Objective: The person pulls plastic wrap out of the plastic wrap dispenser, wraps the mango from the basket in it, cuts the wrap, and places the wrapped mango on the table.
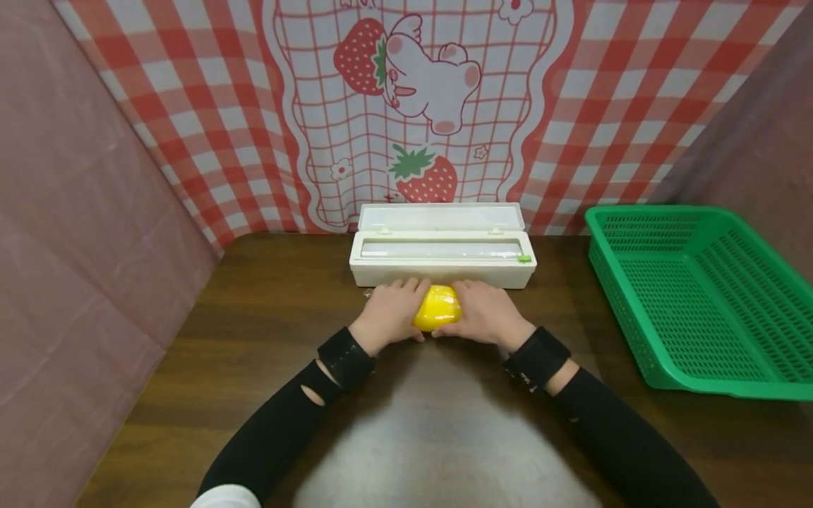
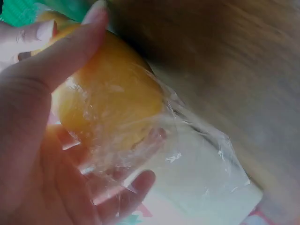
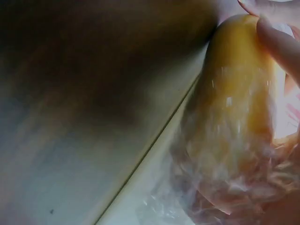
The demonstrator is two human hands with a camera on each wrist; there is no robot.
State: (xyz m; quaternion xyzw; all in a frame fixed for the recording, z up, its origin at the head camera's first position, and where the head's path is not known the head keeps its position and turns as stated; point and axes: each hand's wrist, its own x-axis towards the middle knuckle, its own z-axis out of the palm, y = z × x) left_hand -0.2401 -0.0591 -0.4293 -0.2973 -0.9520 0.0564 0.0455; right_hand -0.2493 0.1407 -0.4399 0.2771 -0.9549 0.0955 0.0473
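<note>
A smooth, rounded yellow fruit point(image 1: 440, 305) sits between the two hands in front of the white box, with clear cling film point(image 2: 201, 145) around it and spreading loosely off one end. My left hand point(image 1: 392, 310) holds the fruit from the left, thumb across it and fingers curving under the film in the left wrist view. From the right, my right hand point(image 1: 485, 310) grips it the same way; crumpled film point(image 3: 225, 173) bunches near that palm. Directly behind stands the white cling film dispenser point(image 1: 441, 275), its clear lid point(image 1: 441, 216) raised and a green slider point(image 1: 524, 259) at its right end.
A green plastic basket point(image 1: 660, 360) stands at the right on the brown wooden table point(image 1: 254, 339). Behind the dispenser hangs a red-and-white checked cloth point(image 1: 235, 106) with strawberry prints. A pink curtain point(image 1: 108, 247) borders the left side.
</note>
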